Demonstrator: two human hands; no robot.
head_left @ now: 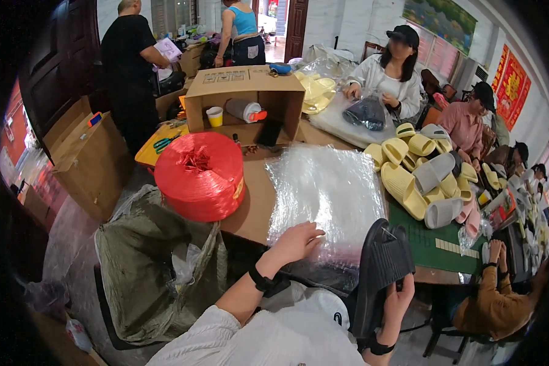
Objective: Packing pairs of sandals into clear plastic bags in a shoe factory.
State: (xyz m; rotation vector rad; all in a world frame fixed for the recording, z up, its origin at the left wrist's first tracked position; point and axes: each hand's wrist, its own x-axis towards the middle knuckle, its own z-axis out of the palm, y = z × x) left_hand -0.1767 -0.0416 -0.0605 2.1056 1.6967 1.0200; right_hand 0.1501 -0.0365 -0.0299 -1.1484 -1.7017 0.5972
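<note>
On the near side of the table (257, 204): one stack of clear bags (326, 189), one red twine roll (195, 183) left of it. Left hand (296, 244), fingers loosely spread, over the stack's near edge, grasp not discernible. Right hand (399, 299) curled round a black slipper (387, 262), held upright, mostly left of the fingers.

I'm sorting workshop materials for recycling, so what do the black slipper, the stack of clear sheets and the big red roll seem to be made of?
Black slipper: probably moulded foam or rubber, fairly matte, with a ridged strap.
Clear sheets: thin plastic film, glossy, wrinkled and catching bright glare.
Red roll: likely plastic twine, shiny, with loose strands bunched at its centre.
</note>
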